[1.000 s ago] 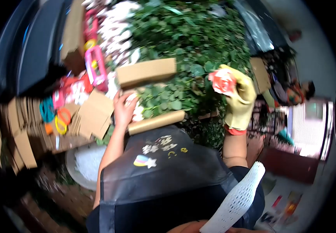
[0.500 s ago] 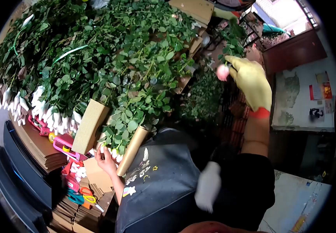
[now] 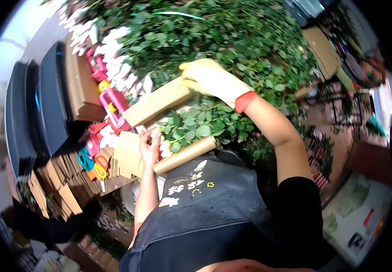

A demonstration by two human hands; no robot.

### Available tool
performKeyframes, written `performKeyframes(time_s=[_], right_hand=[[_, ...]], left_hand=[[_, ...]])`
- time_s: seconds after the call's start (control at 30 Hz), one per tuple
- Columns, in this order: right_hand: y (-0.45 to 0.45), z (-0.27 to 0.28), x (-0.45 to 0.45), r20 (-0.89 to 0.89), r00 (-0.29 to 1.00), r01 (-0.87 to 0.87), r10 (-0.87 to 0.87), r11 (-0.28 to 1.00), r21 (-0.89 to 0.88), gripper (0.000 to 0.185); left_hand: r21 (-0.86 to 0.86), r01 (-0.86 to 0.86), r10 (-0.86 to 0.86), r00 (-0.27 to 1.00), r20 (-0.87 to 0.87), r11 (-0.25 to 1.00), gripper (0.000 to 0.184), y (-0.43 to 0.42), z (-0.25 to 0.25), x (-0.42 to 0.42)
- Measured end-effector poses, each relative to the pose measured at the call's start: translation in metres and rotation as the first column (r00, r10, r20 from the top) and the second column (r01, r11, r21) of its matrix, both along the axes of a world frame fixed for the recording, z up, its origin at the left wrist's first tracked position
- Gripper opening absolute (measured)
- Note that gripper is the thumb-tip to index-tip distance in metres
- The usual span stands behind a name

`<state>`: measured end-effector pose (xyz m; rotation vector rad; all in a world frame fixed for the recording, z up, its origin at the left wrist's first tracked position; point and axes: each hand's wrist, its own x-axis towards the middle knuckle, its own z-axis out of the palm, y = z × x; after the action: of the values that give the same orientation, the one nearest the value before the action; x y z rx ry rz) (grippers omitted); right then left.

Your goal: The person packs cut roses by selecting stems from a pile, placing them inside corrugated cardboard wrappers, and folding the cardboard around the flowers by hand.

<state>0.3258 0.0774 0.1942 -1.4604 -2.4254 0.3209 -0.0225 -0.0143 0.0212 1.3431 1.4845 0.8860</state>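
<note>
My left hand (image 3: 149,147) is at the flower-head end of a small bunch, its fingers curled together against the whitish rose heads (image 3: 164,148); what is between the fingertips is hard to make out. Leafy rose stems (image 3: 200,121) stretch rightward from those heads. My right hand (image 3: 210,80), in a yellow glove with a red cuff, is over the far end of a corrugated cardboard piece (image 3: 159,102), beside the big leaf pile. Its fingers are bent, and whatever they grip is hidden. A brown paper roll (image 3: 185,154) lies along the near side of the bunch.
A large heap of roses (image 3: 250,41) fills the back, with white-wrapped heads (image 3: 121,59) at its left. Pink tape dispensers (image 3: 114,105), yellow-handled scissors (image 3: 100,168) and stacked cardboard (image 3: 71,172) sit left. Black panels (image 3: 51,99) stand farther left.
My right hand has swung from the far right to the cardboard piece; the pink rose it held no longer shows. The view has turned left. My left hand stays by the rose heads.
</note>
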Motion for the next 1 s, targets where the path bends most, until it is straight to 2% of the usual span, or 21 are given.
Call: performKeyframes(time_s=[0.07,0.1,0.13,0.23,0.27,0.33,0.4,0.47,0.5,0.53,0.57,0.63,0.67,0.7,0.77,0.83,0.87,0.9,0.93,0.97,1.0], right_hand=[[0.051,-0.048,-0.017,0.049,0.998,-0.042,0.034,0.986,0.160,0.022],[0.067,-0.059,-0.028,0.110,0.994,-0.009,-0.025,0.957,0.291,0.021],[0.087,-0.066,-0.036,0.212,0.974,0.014,-0.075,0.961,0.276,0.019],[0.118,-0.087,-0.048,0.310,0.940,0.067,-0.141,0.969,0.238,0.018],[0.129,-0.111,-0.050,0.338,0.921,0.081,-0.194,0.943,0.322,0.023],[0.139,-0.123,-0.065,0.052,0.918,0.369,-0.392,0.897,0.243,0.029],[0.143,-0.120,-0.050,0.043,0.932,0.359,-0.361,0.932,0.046,0.028],[0.122,-0.062,-0.036,0.275,0.956,0.084,-0.102,0.994,0.076,0.020],[0.118,-0.031,-0.037,0.149,0.962,0.250,-0.227,0.954,-0.166,0.017],[0.112,-0.046,-0.014,-0.222,0.939,0.284,-0.262,0.956,0.078,0.021],[0.114,-0.059,0.008,-0.462,0.863,0.320,-0.205,0.929,0.186,0.024],[0.090,0.013,0.019,-0.614,0.572,0.658,-0.544,0.751,-0.053,0.026],[0.089,0.028,0.030,-0.896,0.356,0.568,-0.265,0.823,-0.017,0.026],[0.088,0.043,0.040,-0.993,0.094,0.462,0.074,0.880,0.109,0.030],[0.066,0.085,0.039,-0.911,0.411,0.494,0.040,0.830,0.260,0.028],[0.025,0.111,0.006,-0.563,0.827,0.339,0.008,0.791,0.510,0.020],[0.012,0.119,-0.013,-0.330,0.944,0.164,0.024,0.833,0.529,0.015],[-0.002,0.128,-0.033,-0.093,0.992,-0.029,0.089,0.859,0.512,0.010],[-0.011,0.135,-0.048,0.090,0.973,-0.231,0.214,0.922,0.310,0.007],[-0.028,0.120,-0.057,0.055,0.975,-0.222,0.215,0.945,0.242,0.007],[-0.043,0.094,-0.065,0.022,0.977,-0.214,0.213,0.962,0.171,0.007]], left_hand=[[-0.219,-0.079,0.109,0.986,0.128,0.972,0.030,-0.005,0.037,0.017],[-0.125,-0.084,0.095,0.991,0.092,0.989,0.030,-0.006,0.023,0.014],[-0.031,-0.082,0.083,0.995,0.051,0.996,0.031,-0.004,0.015,0.014],[0.001,-0.037,0.037,0.997,0.074,0.999,0.032,-0.006,0.005,0.010],[0.004,-0.037,0.036,0.996,0.079,0.999,0.032,-0.008,-0.003,0.009],[0.000,-0.040,0.040,0.996,0.082,0.999,0.034,-0.008,-0.006,0.009],[-0.070,-0.048,0.056,0.992,0.116,0.996,0.034,-0.009,0.003,0.012],[-0.102,-0.049,0.063,0.988,0.139,0.994,0.033,-0.009,0.025,0.017],[-0.115,-0.046,0.063,0.987,0.151,0.992,0.033,-0.008,0.029,0.018],[-0.067,-0.053,0.061,0.991,0.122,0.996,0.032,-0.008,0.025,0.017],[-0.020,-0.059,0.061,0.994,0.093,0.998,0.032,-0.009,0.020,0.017],[0.027,-0.074,0.073,0.996,0.060,0.997,0.033,-0.011,0.017,0.019],[0.025,-0.070,0.069,0.996,0.059,0.997,0.033,-0.011,0.014,0.018],[0.026,-0.078,0.076,0.995,0.065,0.997,0.033,-0.011,0.011,0.018],[0.019,-0.081,0.079,0.994,0.076,0.997,0.033,-0.011,0.014,0.019],[-0.028,-0.063,0.065,0.993,0.094,0.998,0.033,-0.009,0.020,0.019],[-0.059,-0.076,0.082,0.991,0.105,0.995,0.032,-0.008,0.028,0.020],[-0.086,-0.082,0.092,0.988,0.121,0.993,0.032,-0.011,0.009,0.017],[-0.121,-0.059,0.069,0.994,0.083,0.991,0.034,-0.011,-0.002,0.012],[-0.156,-0.036,0.043,0.998,0.045,0.987,0.036,-0.012,-0.013,0.007],[0.023,-0.026,0.026,1.000,-0.008,0.999,0.037,-0.009,0.003,0.012]])
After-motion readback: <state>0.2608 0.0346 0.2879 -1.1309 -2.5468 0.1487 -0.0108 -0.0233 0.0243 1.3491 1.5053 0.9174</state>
